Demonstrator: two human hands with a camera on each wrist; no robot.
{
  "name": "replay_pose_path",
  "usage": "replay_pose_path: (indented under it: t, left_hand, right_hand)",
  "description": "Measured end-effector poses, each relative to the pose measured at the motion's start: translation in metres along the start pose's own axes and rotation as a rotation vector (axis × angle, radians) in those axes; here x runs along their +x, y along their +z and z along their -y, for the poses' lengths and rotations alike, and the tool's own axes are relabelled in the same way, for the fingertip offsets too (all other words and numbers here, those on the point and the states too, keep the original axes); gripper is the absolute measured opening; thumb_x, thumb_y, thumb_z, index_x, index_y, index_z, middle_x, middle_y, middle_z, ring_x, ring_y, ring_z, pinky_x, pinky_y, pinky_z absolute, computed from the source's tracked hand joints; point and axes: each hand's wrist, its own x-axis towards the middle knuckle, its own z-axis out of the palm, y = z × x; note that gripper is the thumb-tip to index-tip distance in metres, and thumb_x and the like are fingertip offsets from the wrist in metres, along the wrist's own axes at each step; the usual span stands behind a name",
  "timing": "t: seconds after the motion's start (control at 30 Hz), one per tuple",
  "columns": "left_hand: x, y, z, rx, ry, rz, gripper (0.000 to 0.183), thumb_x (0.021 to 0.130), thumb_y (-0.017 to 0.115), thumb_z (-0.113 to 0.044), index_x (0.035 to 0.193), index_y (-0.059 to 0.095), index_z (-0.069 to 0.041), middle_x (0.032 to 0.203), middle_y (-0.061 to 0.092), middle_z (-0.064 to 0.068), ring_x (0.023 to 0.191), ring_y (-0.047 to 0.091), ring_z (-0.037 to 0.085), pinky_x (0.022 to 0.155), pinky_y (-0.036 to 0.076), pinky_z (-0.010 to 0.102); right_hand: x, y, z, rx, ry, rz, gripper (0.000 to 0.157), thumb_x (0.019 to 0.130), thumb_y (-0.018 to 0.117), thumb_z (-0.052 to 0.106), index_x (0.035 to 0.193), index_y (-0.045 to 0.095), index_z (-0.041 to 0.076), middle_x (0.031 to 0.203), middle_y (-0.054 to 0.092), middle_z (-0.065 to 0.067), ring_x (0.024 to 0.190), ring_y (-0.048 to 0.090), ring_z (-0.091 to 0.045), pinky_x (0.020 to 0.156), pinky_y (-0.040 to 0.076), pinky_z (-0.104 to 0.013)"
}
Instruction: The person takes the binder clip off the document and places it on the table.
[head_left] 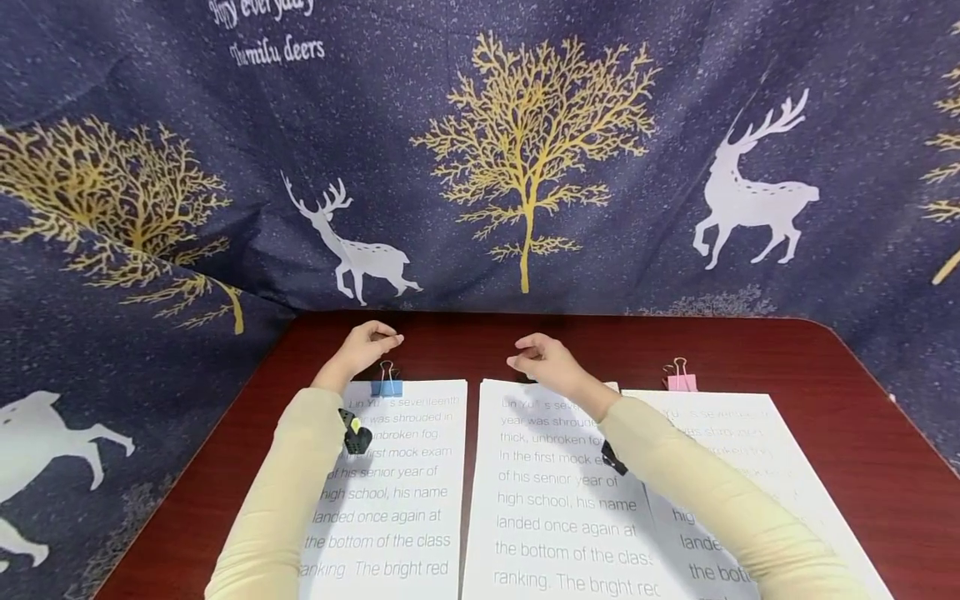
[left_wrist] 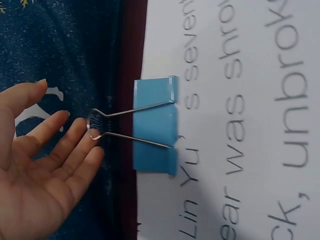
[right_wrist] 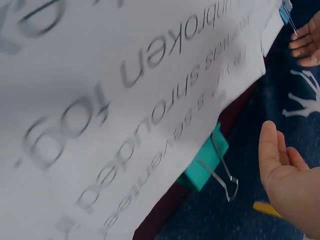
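Observation:
My left hand (head_left: pixel 367 346) hovers just past the top edge of the left paper stack (head_left: pixel 405 500), fingers loosely bent and holding nothing. In the left wrist view a blue binder clip (left_wrist: pixel 155 125) grips that stack's edge, and its wire handles overlap the fingertips (left_wrist: pixel 93 134). Over the top of the middle stack (head_left: pixel 555 517), my right hand (head_left: pixel 551 362) is likewise empty, thumb and fingers apart. Close to it, a teal binder clip (right_wrist: pixel 206 159) is on the paper's edge with its handles sticking out; in the head view the right hand largely hides this clip.
A third paper stack (head_left: pixel 780 467) lies at the right, partly under the right sleeve (head_left: pixel 705 492), with a pink binder clip (head_left: pixel 682 382) at its top. Behind the dark red table (head_left: pixel 465 346) hangs a navy cloth (head_left: pixel 615 250) printed with deer and trees.

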Motion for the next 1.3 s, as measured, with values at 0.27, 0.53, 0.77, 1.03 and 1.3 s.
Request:
replay_pose_path:
  t: [0.27, 0.53, 0.77, 1.03, 1.3]
  left_hand:
    - [-0.006, 0.001, 0.012, 0.075, -0.079, 0.108, 0.047, 0.098, 0.050, -0.035, 0.118, 0.053, 0.007, 0.113, 0.059, 0.026, 0.102, 0.059, 0.035, 0.086, 0.050, 0.042]
    - [-0.010, 0.004, 0.015, 0.042, -0.104, 0.173, 0.048, 0.101, 0.045, -0.034, 0.118, 0.051, 0.011, 0.112, 0.060, 0.028, 0.105, 0.059, 0.039, 0.087, 0.051, 0.043]
    - [-0.008, 0.002, 0.014, 0.039, -0.093, 0.183, 0.040, 0.100, 0.048, -0.028, 0.108, 0.057, 0.010, 0.106, 0.064, 0.025, 0.098, 0.062, 0.032, 0.085, 0.051, 0.040]
    - [-0.017, -0.009, 0.012, -0.022, -0.026, 0.229, 0.030, 0.096, 0.055, -0.013, 0.112, 0.059, 0.011, 0.114, 0.063, 0.027, 0.104, 0.061, 0.035, 0.095, 0.048, 0.046]
    - [-0.014, -0.013, 0.023, -0.060, 0.004, 0.232, 0.026, 0.094, 0.058, -0.009, 0.110, 0.061, 0.012, 0.108, 0.067, 0.022, 0.097, 0.066, 0.029, 0.087, 0.053, 0.039]
  right_hand:
    - [0.013, 0.027, 0.007, -0.006, -0.016, 0.003, 0.044, 0.091, 0.062, 0.017, 0.123, 0.052, -0.010, 0.105, 0.064, -0.021, 0.095, 0.064, -0.031, 0.080, 0.053, -0.033]
    - [0.010, 0.042, -0.004, -0.017, 0.018, 0.036, 0.036, 0.092, 0.060, 0.015, 0.120, 0.056, -0.007, 0.102, 0.065, -0.016, 0.091, 0.063, -0.022, 0.079, 0.052, -0.031]
    - [0.004, 0.044, -0.004, -0.030, -0.028, 0.054, 0.037, 0.090, 0.063, 0.024, 0.115, 0.059, -0.004, 0.097, 0.064, -0.011, 0.086, 0.061, -0.019, 0.077, 0.051, -0.031]
    - [0.010, 0.054, 0.002, -0.084, 0.027, 0.048, 0.034, 0.089, 0.064, 0.019, 0.116, 0.060, -0.003, 0.100, 0.065, -0.012, 0.085, 0.058, -0.017, 0.074, 0.051, -0.028]
    - [0.013, 0.058, 0.012, -0.083, 0.066, 0.093, 0.035, 0.090, 0.063, 0.018, 0.116, 0.059, -0.006, 0.103, 0.066, -0.017, 0.080, 0.065, -0.021, 0.072, 0.054, -0.030]
